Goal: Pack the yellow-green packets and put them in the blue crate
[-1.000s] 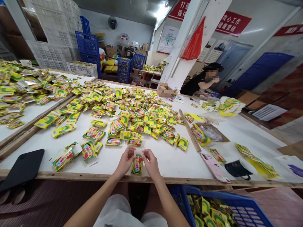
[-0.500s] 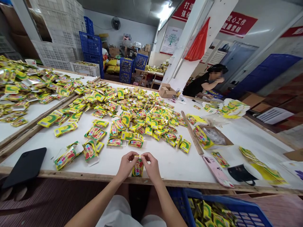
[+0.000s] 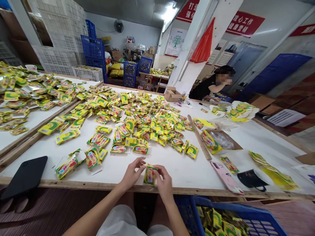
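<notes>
Near the front edge of the white table, my right hand point(image 3: 163, 179) grips a small yellow-and-green printed box point(image 3: 149, 174) between thumb and fingers. The box stands roughly upright, its colourful front turned my way, slightly blurred. To its left, my left hand point(image 3: 134, 173) holds nothing; its thumb and fingers are apart, close beside the box. Beyond my hands spreads a large heap of similar small boxes point(image 3: 137, 124). A few loose ones, such as an open-flapped box point(image 3: 68, 166), lie to the left.
A black phone point(image 3: 26, 175) overhangs the table's left front edge. On the right lie a wooden strip point(image 3: 199, 137), a pink phone point(image 3: 227, 177), a black strap-like item point(image 3: 253, 180) and an open carton point(image 3: 233, 144). Below stands a blue crate point(image 3: 262, 218) of boxes. A co-worker point(image 3: 211, 85) is across the table.
My left hand has let go of the box and its fingers have parted. My right hand has moved the box slightly to the right.
</notes>
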`<state>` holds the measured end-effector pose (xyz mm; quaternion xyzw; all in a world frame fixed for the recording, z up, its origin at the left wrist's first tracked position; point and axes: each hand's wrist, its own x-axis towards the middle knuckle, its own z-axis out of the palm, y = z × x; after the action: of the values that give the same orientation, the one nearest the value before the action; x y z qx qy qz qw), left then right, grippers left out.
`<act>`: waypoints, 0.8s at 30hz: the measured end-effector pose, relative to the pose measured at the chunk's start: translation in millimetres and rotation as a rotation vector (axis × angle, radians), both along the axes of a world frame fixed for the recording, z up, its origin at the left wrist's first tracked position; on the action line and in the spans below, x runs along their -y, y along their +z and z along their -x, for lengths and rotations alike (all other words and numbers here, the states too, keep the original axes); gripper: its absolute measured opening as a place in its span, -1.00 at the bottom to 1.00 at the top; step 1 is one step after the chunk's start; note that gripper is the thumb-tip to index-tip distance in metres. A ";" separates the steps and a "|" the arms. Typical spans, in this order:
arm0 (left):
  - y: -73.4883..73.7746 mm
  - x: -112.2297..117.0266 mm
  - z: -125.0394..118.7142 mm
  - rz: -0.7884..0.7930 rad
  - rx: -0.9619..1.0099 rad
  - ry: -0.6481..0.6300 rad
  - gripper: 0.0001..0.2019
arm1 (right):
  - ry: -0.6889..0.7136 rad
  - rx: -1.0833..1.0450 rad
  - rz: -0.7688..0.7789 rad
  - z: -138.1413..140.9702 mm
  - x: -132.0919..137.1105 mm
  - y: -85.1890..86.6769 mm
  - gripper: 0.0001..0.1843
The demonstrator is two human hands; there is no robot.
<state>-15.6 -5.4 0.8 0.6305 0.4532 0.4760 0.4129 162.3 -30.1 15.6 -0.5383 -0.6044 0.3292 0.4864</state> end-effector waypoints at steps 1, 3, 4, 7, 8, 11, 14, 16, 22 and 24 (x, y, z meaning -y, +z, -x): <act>3.6 -8.3 0.6 -0.060 -0.071 0.014 -0.67 | -0.094 0.073 -0.022 -17.8 7.0 8.8 -0.70; 11.0 -30.2 2.2 -0.197 -0.271 0.043 -0.64 | -0.312 0.285 -0.086 -64.2 24.1 30.6 -0.65; 14.1 -42.6 2.9 -0.255 -0.387 0.043 -0.61 | -0.427 0.418 -0.134 -89.7 33.2 42.5 -0.62; 19.5 -75.4 3.6 -0.322 -0.697 -0.010 -0.43 | -0.642 0.765 -0.286 -153.1 56.7 72.9 -0.52; 19.9 -82.6 3.1 -0.322 -0.759 -0.032 -0.41 | -0.687 0.814 -0.307 -164.5 62.3 78.7 -0.51; 18.7 -87.8 0.3 -0.297 -0.741 -0.084 -0.51 | -0.719 0.716 -0.253 -162.0 68.0 76.1 -0.54; 14.1 -70.9 -2.8 -0.198 -0.401 -0.065 -0.61 | -0.581 0.438 -0.139 -117.9 54.9 48.2 -0.60; 8.8 -52.5 -4.4 -0.089 -0.108 -0.052 -0.61 | -0.435 0.237 -0.070 -79.0 38.9 24.9 -0.63; -9.6 -8.0 -0.4 0.144 0.177 -0.109 -0.77 | 0.015 -0.148 0.039 7.4 -1.6 -18.8 -0.66; -12.1 -3.9 3.6 0.167 0.137 -0.115 -0.79 | 0.067 -0.131 0.064 15.6 -8.4 -22.7 -0.67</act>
<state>-19.2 -1.5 -11.3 0.5849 0.4252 0.4538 0.5206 146.7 -21.7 -7.1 -0.5102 -0.5781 0.3993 0.4961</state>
